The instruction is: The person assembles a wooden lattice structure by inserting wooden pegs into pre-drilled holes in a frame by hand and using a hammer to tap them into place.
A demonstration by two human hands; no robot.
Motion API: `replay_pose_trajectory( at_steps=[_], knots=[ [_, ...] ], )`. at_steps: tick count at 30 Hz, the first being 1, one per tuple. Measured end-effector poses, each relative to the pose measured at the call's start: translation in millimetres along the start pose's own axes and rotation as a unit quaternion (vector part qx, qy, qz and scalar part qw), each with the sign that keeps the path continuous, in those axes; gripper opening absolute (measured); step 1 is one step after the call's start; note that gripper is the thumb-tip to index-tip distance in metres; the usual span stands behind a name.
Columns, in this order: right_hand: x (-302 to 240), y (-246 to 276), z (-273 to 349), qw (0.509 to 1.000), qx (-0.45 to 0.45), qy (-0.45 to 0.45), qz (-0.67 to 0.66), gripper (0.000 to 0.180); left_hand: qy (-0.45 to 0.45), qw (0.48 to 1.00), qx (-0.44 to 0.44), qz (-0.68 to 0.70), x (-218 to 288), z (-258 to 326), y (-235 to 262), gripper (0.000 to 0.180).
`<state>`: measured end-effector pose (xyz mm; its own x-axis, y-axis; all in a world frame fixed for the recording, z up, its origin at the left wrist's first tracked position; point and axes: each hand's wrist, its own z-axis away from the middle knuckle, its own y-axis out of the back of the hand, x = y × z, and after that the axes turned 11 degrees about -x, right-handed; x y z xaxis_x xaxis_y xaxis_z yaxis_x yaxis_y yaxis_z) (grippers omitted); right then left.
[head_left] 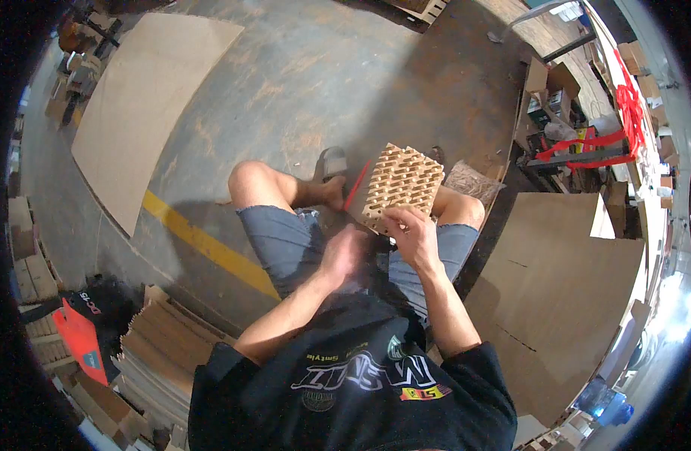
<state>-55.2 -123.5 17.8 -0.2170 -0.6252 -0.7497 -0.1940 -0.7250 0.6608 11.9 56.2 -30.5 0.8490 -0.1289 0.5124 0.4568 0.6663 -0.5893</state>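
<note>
Head view, from the left edge inward: an orange and black machine sits on the floor beside a stack of thin wooden boards, and farther up a large plywood sheet lies flat on the concrete, with a yellow floor stripe running past the seated person's left knee. Nearer the middle, the left hand is blurred over the lap, just below the wooden lattice block; whether it is clenched or loose I cannot tell. The wooden lattice block, a pale grid of small notched slats, stands tilted above the knees, with a thin red strip along its left side. The right hand grips the block's lower edge, fingers curled onto it. Further right lie a large cardboard sheet and red strapping on cluttered shelving.
</note>
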Motion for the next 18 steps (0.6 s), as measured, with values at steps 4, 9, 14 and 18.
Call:
replay_pose_trajectory(
  at_steps=[4,9,14,18],
  knots=[
    [2,-5,-19,0.993,0.020,0.066,0.097,0.008,0.020,0.999,0.022,0.039,-2,-5,1,0.046],
    [6,-4,-25,0.979,-0.023,0.096,0.181,0.011,-0.004,0.999,0.017,0.051,9,0,-11,0.045],
    [0,-10,-28,0.963,-0.024,0.115,0.242,0.008,-0.011,0.999,0.014,0.049,9,-2,-10,0.045],
    [-5,-15,-34,0.956,-0.075,0.074,0.274,0.007,0.012,0.999,0.027,0.020,13,-4,-14,0.048]
  ],
)
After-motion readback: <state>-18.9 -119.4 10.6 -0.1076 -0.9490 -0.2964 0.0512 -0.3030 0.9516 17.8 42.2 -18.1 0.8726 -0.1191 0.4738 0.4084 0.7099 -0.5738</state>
